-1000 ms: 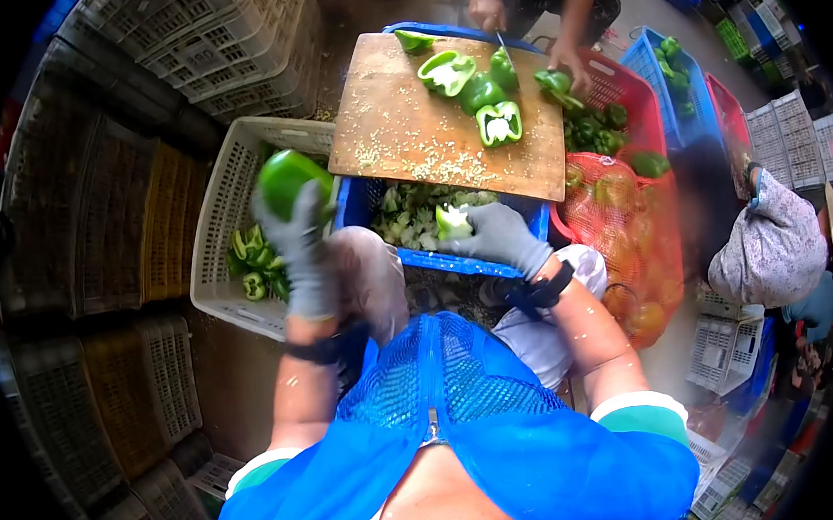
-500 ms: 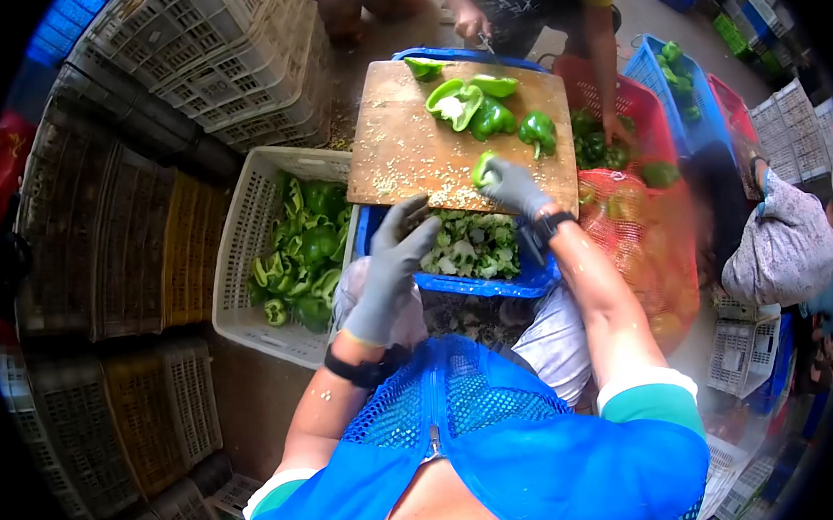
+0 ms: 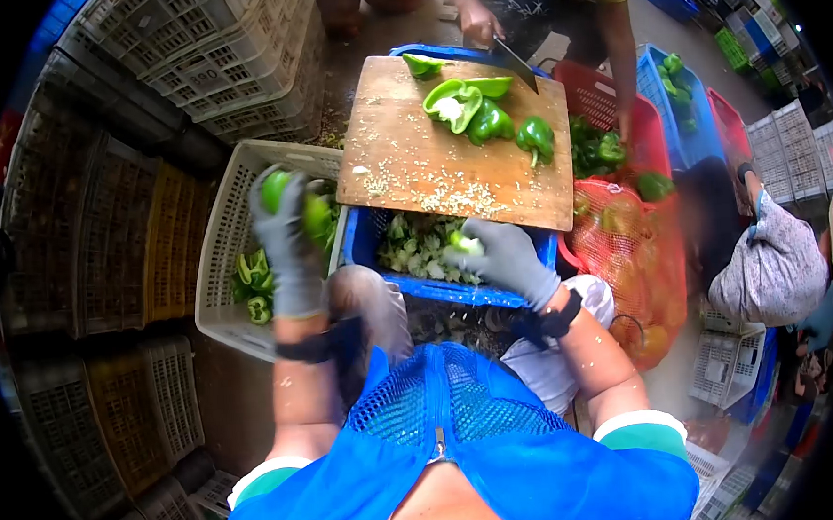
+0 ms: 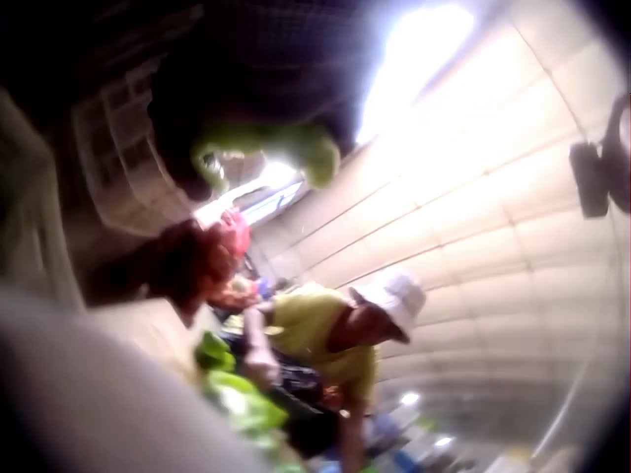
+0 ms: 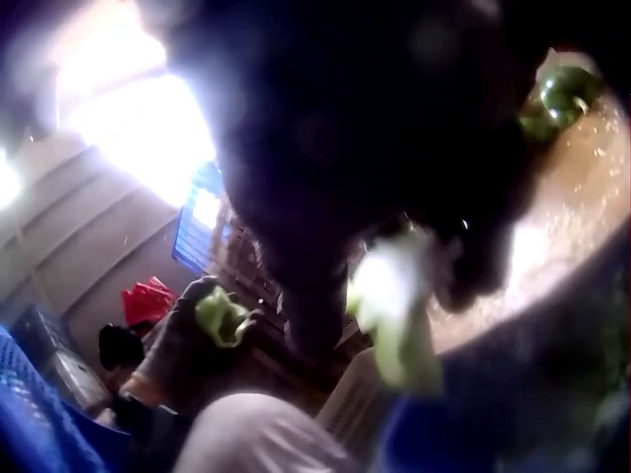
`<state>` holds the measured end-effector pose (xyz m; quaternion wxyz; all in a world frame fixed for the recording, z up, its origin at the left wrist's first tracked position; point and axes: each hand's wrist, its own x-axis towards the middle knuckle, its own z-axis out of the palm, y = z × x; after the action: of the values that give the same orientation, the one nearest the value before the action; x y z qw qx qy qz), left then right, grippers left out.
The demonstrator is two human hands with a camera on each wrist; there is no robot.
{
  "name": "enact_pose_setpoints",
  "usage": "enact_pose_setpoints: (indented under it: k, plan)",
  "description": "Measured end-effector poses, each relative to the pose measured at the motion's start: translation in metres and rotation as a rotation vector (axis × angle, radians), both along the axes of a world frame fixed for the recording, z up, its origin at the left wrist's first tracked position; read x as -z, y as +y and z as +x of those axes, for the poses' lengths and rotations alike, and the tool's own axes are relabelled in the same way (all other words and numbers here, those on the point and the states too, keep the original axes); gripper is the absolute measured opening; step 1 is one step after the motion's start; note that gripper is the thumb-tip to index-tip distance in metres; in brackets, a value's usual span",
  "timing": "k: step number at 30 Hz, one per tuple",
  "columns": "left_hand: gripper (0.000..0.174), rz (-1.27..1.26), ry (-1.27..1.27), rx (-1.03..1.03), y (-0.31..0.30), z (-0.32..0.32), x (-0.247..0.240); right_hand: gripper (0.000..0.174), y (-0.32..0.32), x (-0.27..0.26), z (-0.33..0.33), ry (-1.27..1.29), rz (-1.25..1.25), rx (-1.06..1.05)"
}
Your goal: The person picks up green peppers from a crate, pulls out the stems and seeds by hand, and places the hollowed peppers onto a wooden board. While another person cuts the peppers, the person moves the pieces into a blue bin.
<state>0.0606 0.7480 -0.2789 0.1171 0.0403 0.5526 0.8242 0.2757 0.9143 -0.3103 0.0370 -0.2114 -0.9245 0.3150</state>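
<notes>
Over the white crate, the gloved left hand grips a green pepper piece; this piece also shows in the right wrist view. The gloved right hand pinches a pale green-white pepper core above the blue crate, just below the board's near edge. In the right wrist view the core hangs from dark, blurred fingers. Halved peppers and a dark green piece lie on the seed-strewn cutting board.
Across the board a person's hand holds a knife over its far right corner; their other arm reaches into a red crate. A red net sack stands at right, stacked crates at left.
From beside the blue crate, the left hand has moved left over the white crate and now holds a pepper piece. The right hand has come down off the board with the core.
</notes>
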Motion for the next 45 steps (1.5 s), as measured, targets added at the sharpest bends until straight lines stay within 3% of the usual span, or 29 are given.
enact_pose_setpoints:
  k: [1, 2, 4, 6, 8, 10, 12, 13, 15, 17, 18, 19, 20, 21, 22, 24, 25, 27, 28, 30, 31, 33, 34, 35, 36, 38, 42, 45]
  plan:
    - [0.042, -0.185, 0.159, 0.084, -0.029, -0.027, 0.017, 0.048, 0.014, 0.001, -0.007, -0.186, -0.046, -0.187]
    - [0.054, -0.439, 0.224, 0.233, -0.052, -0.04, 0.018, 0.054, 0.029, 0.007, -0.019, -0.162, -0.003, -0.245]
    - [0.071, -0.636, 0.429, 0.303, -0.078, -0.04, 0.025, 0.056, 0.071, 0.048, -0.06, 0.089, 0.202, -0.16]
    - [0.075, -0.602, 0.371, 0.331, -0.098, -0.043, 0.046, 0.055, 0.103, 0.048, -0.117, 0.061, 0.327, 0.019]
    - [0.067, -0.489, 0.115, 0.339, -0.08, -0.021, 0.024, 0.056, 0.136, 0.068, -0.168, -0.064, 0.329, 0.111]
    - [0.063, -0.497, -0.044, 0.378, -0.067, -0.012, 0.014, 0.054, 0.145, 0.094, -0.189, -0.187, 0.489, 0.123]
    - [0.055, -0.43, -0.035, 0.445, -0.051, -0.005, 0.016, 0.048, 0.133, 0.101, -0.199, -0.246, 0.66, 0.206]
    - [0.056, -0.396, -0.075, 0.514, -0.045, -0.01, 0.02, 0.047, 0.14, 0.114, -0.199, -0.308, 0.511, 0.154]
    - [0.06, -0.167, -0.261, 0.597, -0.031, -0.019, 0.038, 0.045, 0.121, 0.076, -0.18, -0.309, 0.343, 0.053]
    - [0.064, 0.044, -0.408, 0.662, -0.016, -0.026, 0.043, 0.048, 0.102, 0.067, -0.158, -0.036, -0.059, -0.024]
    - [0.062, 0.079, -0.51, 0.7, -0.01, -0.027, 0.043, 0.051, 0.082, 0.06, -0.146, 0.182, -0.402, -0.082]
    - [0.061, 0.109, -0.615, 0.738, -0.003, -0.028, 0.044, 0.049, 0.057, 0.023, -0.131, 0.147, -0.638, -0.101]
    - [0.06, 0.137, -0.724, 0.772, 0.002, -0.027, 0.045, 0.047, 0.041, 0.025, -0.123, 0.331, -0.606, -0.272]
    - [0.055, 0.292, -0.741, 0.983, 0.009, -0.022, 0.039, 0.049, 0.02, 0.006, -0.11, 0.377, -0.731, -0.333]
    - [0.044, 0.486, -0.93, 0.941, 0.017, -0.016, 0.059, 0.053, 0.004, 0.002, -0.101, 0.341, -0.666, -0.39]
    - [0.035, 0.348, -0.773, 0.882, 0.02, 0.001, 0.042, 0.05, -0.009, -0.037, -0.084, 0.238, -0.377, -0.461]
    - [0.039, 0.296, -0.424, 0.742, 0.016, 0.026, 0.025, 0.05, -0.012, -0.039, -0.078, 0.274, -0.305, -0.462]
    - [0.039, 0.374, -0.561, 0.788, 0.015, 0.024, 0.037, 0.05, -0.016, -0.041, -0.069, 0.343, -0.157, -0.461]
    - [0.039, 0.411, -0.631, 0.808, 0.014, 0.024, 0.042, 0.048, -0.02, -0.043, -0.065, 0.347, -0.034, -0.39]
    - [0.035, 0.249, -0.446, 0.557, 0.012, 0.026, 0.04, 0.045, -0.03, -0.046, -0.054, 0.339, 0.206, -0.25]
    - [0.033, 0.193, -0.317, 0.441, 0.007, 0.02, 0.036, 0.042, -0.03, -0.032, -0.05, 0.482, 0.311, -0.081]
    - [0.032, 0.305, -0.303, 0.21, -0.01, 0.001, 0.012, 0.047, -0.016, -0.019, -0.037, 0.34, 0.229, 0.143]
    - [0.036, 0.17, -0.212, 0.122, -0.03, -0.02, 0.015, 0.049, -0.006, -0.014, -0.031, 0.198, 0.177, 0.216]
    - [0.036, -0.079, 0.059, -0.028, -0.051, -0.041, 0.025, 0.053, 0.007, -0.01, -0.027, -0.013, 0.107, 0.119]
    - [0.034, -0.276, 0.08, -0.021, -0.066, -0.043, 0.008, 0.06, 0.018, -0.014, -0.026, -0.251, 0.041, -0.043]
    - [0.049, -0.55, 0.193, 0.148, -0.096, -0.057, 0.02, 0.068, 0.049, 0.023, -0.03, -0.096, 0.072, -0.088]
    - [0.048, -0.523, 0.215, 0.164, -0.104, -0.044, 0.035, 0.072, 0.129, 0.076, -0.095, -0.118, 0.395, 0.268]
    - [0.043, -0.521, 0.115, 0.302, -0.079, -0.023, 0.029, 0.068, 0.148, 0.08, -0.134, -0.316, 0.554, 0.246]
